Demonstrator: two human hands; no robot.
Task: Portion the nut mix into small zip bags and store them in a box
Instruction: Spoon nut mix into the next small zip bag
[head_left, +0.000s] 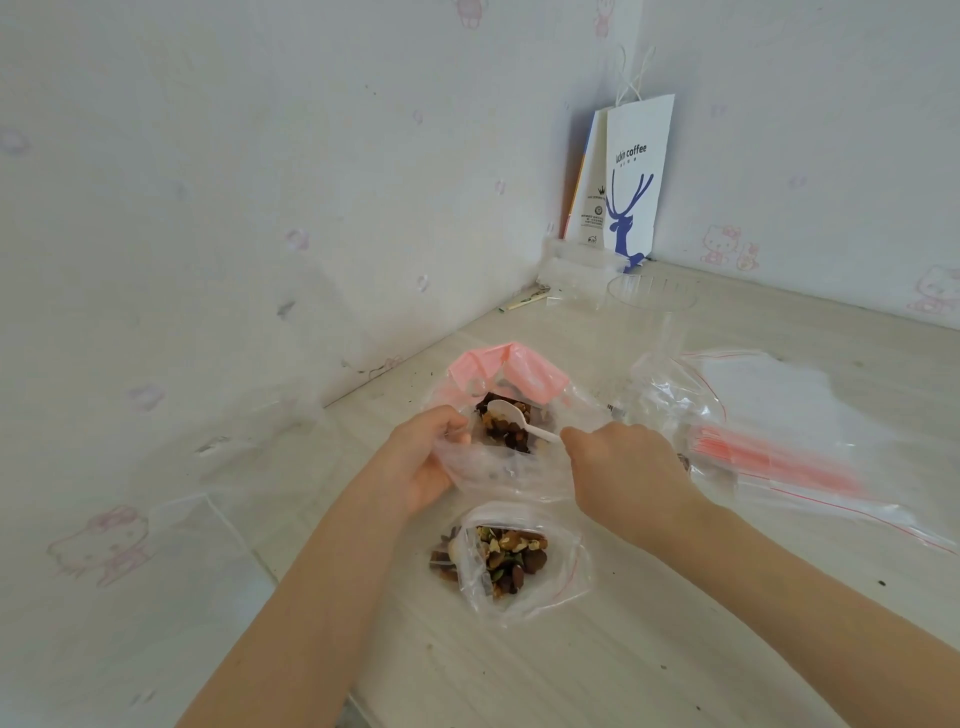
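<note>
**Item: portioning in progress, scoop stage.**

- Large clear plastic bag with pink zip strip (506, 371): lies open at mid-desk and holds the brown nut mix (506, 431).
- Left hand (431, 460): grips the bag's near lip, keeping the mouth wide.
- Right hand (623, 467): pinches the handle of the white plastic spoon (511, 415), whose bowl rests on the nuts.
- Small clear zip bag with red line (519, 564): part-filled, mouth open, just below both hands.
- Handling advice: load a level spoonful, carry it low over the short gap, and tip it well inside the small bag (its limp mouth may fold shut).
- Pale wooden desk (675, 649): the wallpapered wall (208, 260) bounds it close on the left.
- Pack of empty zip bags (779, 447): crowds the right side, so open room lies nearer the person.
- Clear plastic container (652, 291): waits well back.
</note>
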